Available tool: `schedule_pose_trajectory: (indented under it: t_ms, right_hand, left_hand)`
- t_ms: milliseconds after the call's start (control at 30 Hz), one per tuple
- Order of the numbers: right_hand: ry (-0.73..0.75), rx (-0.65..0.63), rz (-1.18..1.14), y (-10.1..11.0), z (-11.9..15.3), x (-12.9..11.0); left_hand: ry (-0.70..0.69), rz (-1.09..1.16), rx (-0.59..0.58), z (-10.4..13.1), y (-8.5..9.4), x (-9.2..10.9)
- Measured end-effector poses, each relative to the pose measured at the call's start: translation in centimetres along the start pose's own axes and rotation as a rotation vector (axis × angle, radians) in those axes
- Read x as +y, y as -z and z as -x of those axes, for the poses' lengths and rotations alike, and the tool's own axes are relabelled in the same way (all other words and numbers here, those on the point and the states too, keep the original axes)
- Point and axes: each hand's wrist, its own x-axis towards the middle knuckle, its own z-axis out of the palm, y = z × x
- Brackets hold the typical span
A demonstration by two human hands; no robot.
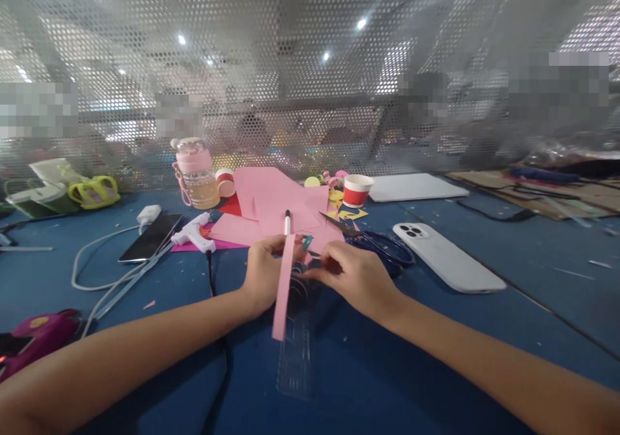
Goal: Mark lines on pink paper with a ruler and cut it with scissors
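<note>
My left hand is closed on a narrow pink paper strip, whose free end hangs down toward me. Just to the right, my right hand is curled with thumb and finger pinched close to the left fingertips; what lies between them is too small to make out. Under the strip, a clear plastic ruler with cut-out shapes lies on the blue table. Beyond the hands are pink paper sheets and a marker with a black end. Dark-handled scissors lie just past my right hand.
On the left are a white glue gun with a cord, a black phone, a charger and a pink-lidded bottle. To the right are a red-and-white paper cup and a white phone. A perforated metal screen stands behind.
</note>
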Motion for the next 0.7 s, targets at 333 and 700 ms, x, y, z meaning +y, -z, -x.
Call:
schedule_pose_trajectory:
  t_ms: [333, 700]
  right_hand:
    - [0.323, 0.042, 0.232, -0.05, 0.06, 0.61]
    - [0.366, 0.108, 0.212, -0.04, -0.2, 0.76]
  left_hand:
    - [0.088, 0.189, -0.019, -0.08, -0.55, 0.6]
    - [0.201, 0.35, 0.01, -0.38, -0.57, 0.18]
